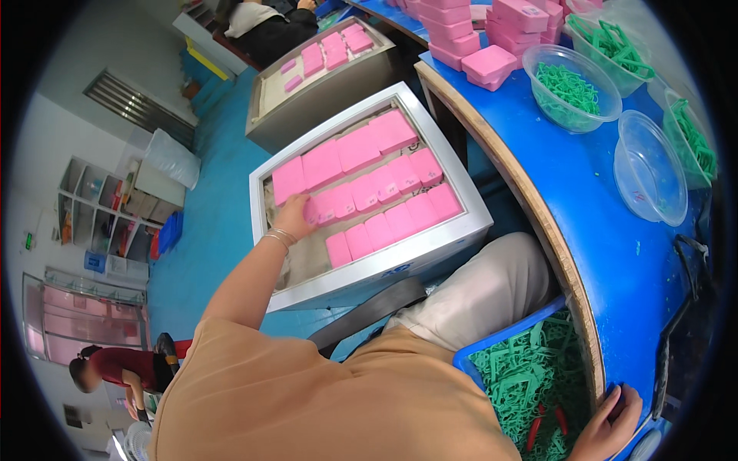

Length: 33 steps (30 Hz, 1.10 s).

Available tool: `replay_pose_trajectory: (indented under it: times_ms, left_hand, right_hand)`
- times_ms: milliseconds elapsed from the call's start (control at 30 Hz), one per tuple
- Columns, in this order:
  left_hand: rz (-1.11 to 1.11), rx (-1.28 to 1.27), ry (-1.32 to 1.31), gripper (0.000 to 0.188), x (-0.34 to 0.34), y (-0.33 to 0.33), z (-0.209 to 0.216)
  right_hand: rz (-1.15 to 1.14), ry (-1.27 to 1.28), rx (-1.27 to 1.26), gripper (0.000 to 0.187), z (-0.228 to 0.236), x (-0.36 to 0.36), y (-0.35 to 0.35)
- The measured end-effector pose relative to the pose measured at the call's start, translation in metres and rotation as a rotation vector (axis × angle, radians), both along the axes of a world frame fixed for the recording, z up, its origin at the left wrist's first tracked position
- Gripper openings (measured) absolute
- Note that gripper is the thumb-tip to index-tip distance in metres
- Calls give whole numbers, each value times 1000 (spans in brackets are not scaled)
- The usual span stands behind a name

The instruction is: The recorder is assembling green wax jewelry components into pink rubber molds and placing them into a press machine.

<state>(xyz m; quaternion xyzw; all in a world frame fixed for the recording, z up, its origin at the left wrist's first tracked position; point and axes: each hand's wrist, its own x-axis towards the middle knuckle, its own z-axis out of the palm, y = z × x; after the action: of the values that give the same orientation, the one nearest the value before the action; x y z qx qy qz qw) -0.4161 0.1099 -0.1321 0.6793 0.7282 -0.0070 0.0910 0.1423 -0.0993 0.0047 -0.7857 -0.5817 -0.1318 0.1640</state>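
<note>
My left hand reaches into a white-framed tray with a pale lining. Its fingers close on a small pink block at the left end of the middle row. Larger pink blocks lie in the far row, and narrower pink blocks make up the near row. At the lower right, my right hand is beside the edge of the blue table, fingers curled; whatever is in them is hidden. Close by, a blue bin holds green strips and a red-handled tool.
Pink blocks are stacked on the table's far end. Clear bowls with green pieces and a clear bowl stand to the right. Beyond my tray is a second tray near a seated person. Another person is at far left.
</note>
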Motion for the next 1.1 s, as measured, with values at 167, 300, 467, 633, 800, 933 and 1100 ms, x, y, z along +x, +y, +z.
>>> replay_pose_trajectory:
  times_ms: [167, 300, 467, 633, 800, 933, 1100]
  left_hand:
    - [18, -124, -15, 86, 32, 5, 16]
    - [129, -165, 13, 94, 46, 14, 13]
    - [162, -171, 39, 95, 51, 9, 16]
    - [174, -178, 8, 93, 52, 8, 14]
    - [-57, 16, 262, 86, 113, 27, 12]
    - [-404, 284, 128, 81, 152, 68, -21]
    - [-347, 280, 57, 78, 197, 97, -26]
  right_hand:
    - [-21, 62, 15, 19, -2, 1, -1]
    - [2, 68, 32, 20, -3, 2, -1]
    - [4, 10, 20, 19, -3, 3, 1]
    - [42, -24, 45, 19, -3, 3, 3]
    - [87, -60, 93, 15, -3, 4, 4]
    - [67, -58, 51, 14, -2, 3, 4]
    - [94, -84, 85, 12, -4, 4, 6]
